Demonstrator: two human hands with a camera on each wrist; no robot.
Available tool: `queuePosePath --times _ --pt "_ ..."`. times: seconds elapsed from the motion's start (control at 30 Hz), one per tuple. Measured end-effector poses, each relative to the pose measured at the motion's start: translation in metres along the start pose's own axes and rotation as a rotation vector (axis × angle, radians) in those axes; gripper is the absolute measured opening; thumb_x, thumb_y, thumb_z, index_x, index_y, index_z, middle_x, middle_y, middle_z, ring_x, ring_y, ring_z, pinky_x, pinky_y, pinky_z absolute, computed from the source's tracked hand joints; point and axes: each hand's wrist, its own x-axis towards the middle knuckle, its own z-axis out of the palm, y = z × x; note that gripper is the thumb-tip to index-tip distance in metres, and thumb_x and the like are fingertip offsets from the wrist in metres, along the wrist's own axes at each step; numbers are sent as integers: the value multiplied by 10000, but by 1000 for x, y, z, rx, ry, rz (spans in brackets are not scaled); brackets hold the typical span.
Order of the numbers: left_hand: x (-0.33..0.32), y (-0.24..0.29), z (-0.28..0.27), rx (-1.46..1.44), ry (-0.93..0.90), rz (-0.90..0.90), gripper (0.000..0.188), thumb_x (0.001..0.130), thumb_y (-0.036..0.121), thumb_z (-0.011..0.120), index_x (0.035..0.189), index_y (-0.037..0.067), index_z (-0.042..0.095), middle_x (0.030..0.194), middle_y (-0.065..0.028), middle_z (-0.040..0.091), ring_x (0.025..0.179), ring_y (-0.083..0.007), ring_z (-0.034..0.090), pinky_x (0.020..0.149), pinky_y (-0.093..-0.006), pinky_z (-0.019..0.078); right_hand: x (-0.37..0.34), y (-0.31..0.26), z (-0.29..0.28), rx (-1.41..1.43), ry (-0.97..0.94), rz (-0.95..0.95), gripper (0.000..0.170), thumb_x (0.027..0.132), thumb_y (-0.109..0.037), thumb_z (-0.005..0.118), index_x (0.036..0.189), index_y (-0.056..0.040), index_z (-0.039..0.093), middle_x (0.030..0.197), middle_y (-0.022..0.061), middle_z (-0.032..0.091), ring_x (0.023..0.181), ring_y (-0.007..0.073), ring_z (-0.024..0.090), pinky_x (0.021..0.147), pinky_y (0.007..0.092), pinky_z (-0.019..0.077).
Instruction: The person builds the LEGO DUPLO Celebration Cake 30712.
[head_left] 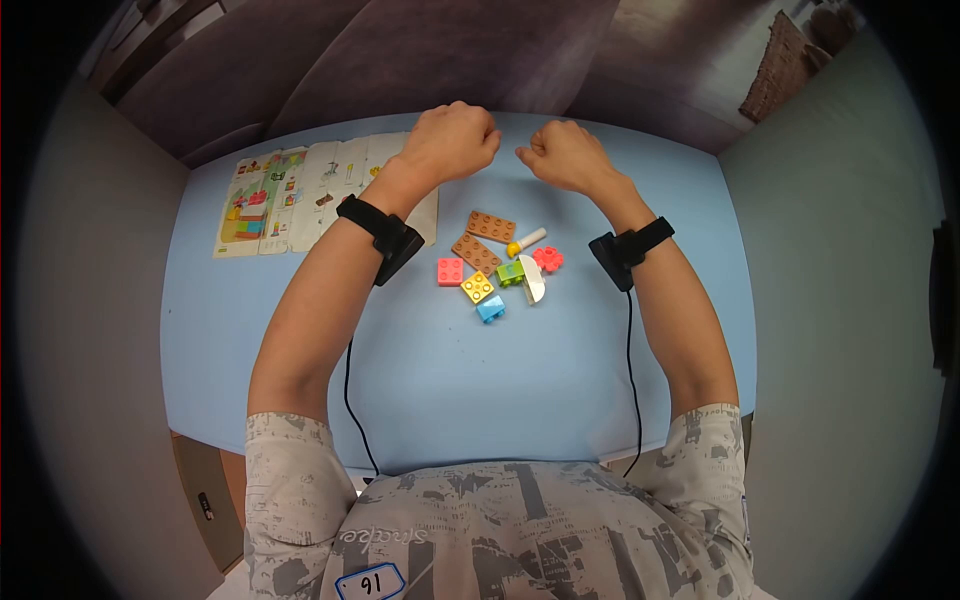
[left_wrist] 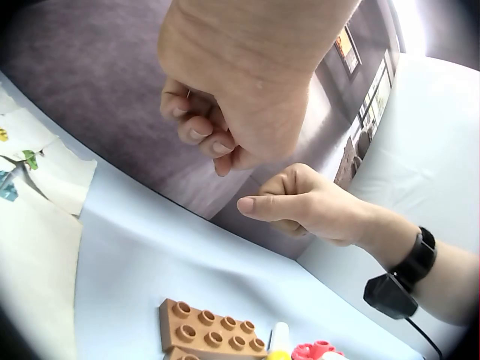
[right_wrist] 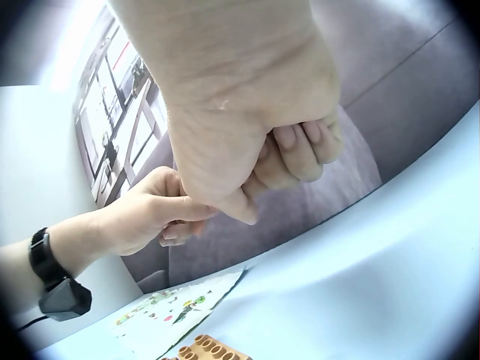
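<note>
Clock set on the block pile, wearer at 6. Nearest: blue block [head_left: 490,310], tilted, at 6; yellow block [head_left: 477,288] just beyond it. Pink block [head_left: 450,272] lies toward 9, green block [head_left: 510,274] near the middle, white curved piece [head_left: 533,280] against it toward 4 (cannot tell whether the two are joined). Red flower [head_left: 548,260] at 3. Farther, two brown plates [head_left: 492,226] between 10 and 12, white stick [head_left: 533,239] with a yellow end near 1. Instruction sheet [head_left: 300,195] spreads at 10.

Farthest: left hand [head_left: 452,140] near 11:30, right hand [head_left: 572,158] near 1, both lifted, fingers curled in, pinching nothing that shows. The hands stand near each other.

My reading: a pause, hands off the blocks, no building in hand. Touching a piece would call for uncurling the fingers and reaching toward 6.
</note>
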Motion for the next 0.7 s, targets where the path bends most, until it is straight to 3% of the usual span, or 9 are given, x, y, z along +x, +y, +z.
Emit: queuePosePath --times 0.1,0.2,0.3,0.37,0.43,0.53,0.57,0.7 --pt "1 2 0 -7 31 0 289 956 251 643 898 25 813 875 -210 765 909 -394 749 881 -496 592 -1 -3 -4 3 -2 -6 512 935 -333 724 566 -41 521 538 124 511 535 298 507 581 482 442" --pt "-1 2 -1 29 19 3 256 958 268 663 983 60 810 845 -142 773 863 -357 748 844 -483 586 -2 -2 -5 -16 -2 -6 497 925 -337 745 583 -43 538 563 146 558 539 321 531 578 487 443" --pt "-31 27 -15 -152 60 94 281 959 276 677 1122 63 763 998 -151 767 920 -355 731 866 -480 576 -37 -23 -20 -205 -67 -113 383 904 -350 774 710 -26 709 754 189 717 822 400 718 760 495 565" --pt "-79 42 -20 -177 98 269 381 968 289 686 1263 49 671 1213 -181 704 1047 -371 690 916 -478 555 -84 -28 -30 -224 46 -354 344 886 -359 793 876 -21 727 817 173 711 843 385 705 768 481 566" --pt "-124 56 -23 -227 -27 307 624 941 266 754 1445 -28 532 1461 -224 561 1335 -416 547 1095 -482 475 -129 -37 -28 -116 -64 -240 469 847 -352 843 1120 -14 667 960 161 687 904 352 693 781 450 575" --pt "-166 61 2 -143 -101 353 767 925 334 780 1501 -68 473 1517 -239 503 1413 -390 485 1160 -479 424 -160 -39 -8 -100 -125 -287 657 785 -341 904 1252 -14 577 1084 160 655 963 327 691 767 430 581" --pt "-174 60 16 -186 -167 323 826 901 280 809 1565 -17 419 1599 -215 437 1480 -396 430 1186 -496 399 -164 -39 2 -129 -151 -293 694 734 -299 940 1253 -21 571 1143 150 629 1004 308 687 747 415 590" --pt "-179 60 34 -121 -214 335 794 886 237 822 1549 5 452 1598 -195 442 1466 -376 451 1184 -491 407 -166 -40 18 -79 -92 -272 638 739 -217 933 1228 -20 574 1163 145 623 1020 306 695 757 415 609"
